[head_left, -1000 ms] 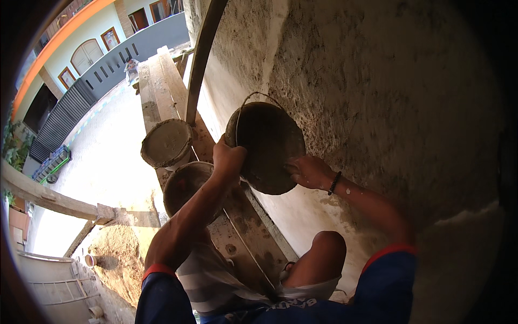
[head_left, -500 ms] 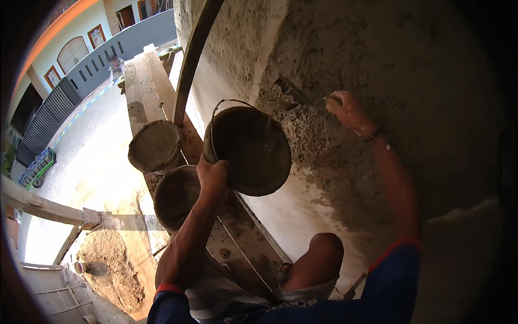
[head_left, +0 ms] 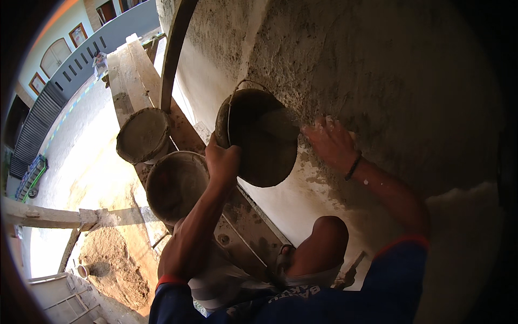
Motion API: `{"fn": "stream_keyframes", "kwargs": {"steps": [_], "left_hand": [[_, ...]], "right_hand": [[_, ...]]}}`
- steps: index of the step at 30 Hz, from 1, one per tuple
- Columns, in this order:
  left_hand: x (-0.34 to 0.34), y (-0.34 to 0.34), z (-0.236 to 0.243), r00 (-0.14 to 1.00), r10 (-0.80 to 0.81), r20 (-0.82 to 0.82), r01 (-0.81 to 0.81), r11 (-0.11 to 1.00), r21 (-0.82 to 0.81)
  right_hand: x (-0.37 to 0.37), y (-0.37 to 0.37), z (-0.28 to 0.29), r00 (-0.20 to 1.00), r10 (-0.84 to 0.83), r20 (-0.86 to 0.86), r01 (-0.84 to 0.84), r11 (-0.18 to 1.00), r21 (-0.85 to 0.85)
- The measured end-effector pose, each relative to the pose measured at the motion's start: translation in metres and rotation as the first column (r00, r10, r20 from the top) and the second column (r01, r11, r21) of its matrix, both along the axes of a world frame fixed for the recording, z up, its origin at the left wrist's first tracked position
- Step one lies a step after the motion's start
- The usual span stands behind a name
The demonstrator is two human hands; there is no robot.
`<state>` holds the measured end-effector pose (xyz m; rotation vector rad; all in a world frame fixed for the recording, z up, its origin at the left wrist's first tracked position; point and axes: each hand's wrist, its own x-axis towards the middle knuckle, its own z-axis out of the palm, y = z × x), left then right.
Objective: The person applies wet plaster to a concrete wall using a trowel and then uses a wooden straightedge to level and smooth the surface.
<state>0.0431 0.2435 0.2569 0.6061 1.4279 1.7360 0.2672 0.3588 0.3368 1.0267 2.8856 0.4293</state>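
Observation:
My left hand (head_left: 223, 162) grips the near-left rim of a dark, mortar-caked bucket (head_left: 259, 156), held tilted so its mouth faces me. Its thin wire handle stands up over the rim. Closed around a trowel (head_left: 288, 120), my right hand (head_left: 330, 142) is just right of the bucket. The trowel's blade reaches in over the bucket's right edge and is dim and blurred. Beyond both hands rises a wall (head_left: 302, 59) with rough, wet mortar on it. What lies deep in the bucket is too dark to tell.
Two more mortar-crusted buckets, one farther (head_left: 142, 135) and one nearer (head_left: 177, 186), stand on scaffold planks (head_left: 132, 70). An upright wooden pole (head_left: 175, 54) rises beside them. Down to the left are a sand pile (head_left: 110, 259) and a wooden beam (head_left: 43, 216). A person (head_left: 99, 62) is far off.
My right hand has brought the trowel down from the wall to the bucket's right edge. The bucket, still in my left hand, sits slightly closer to the wall. The whole view has shifted a little.

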Motion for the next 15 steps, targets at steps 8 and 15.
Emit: {"fn": "stream_keyframes", "kwargs": {"steps": [8,15], "left_hand": [[0.015,0.001,0.001,0.987,0.014,-0.159,-0.03,0.995,-0.098],[0.024,-0.005,0.027,1.0,-0.01,-0.024,0.008,0.999,-0.05]], "right_hand": [[-0.002,-0.012,-0.05,0.991,0.005,0.132,0.048,0.919,-0.391],[0.011,-0.023,-0.06,0.94,-0.017,-0.342,-0.176,0.832,-0.527]]}}
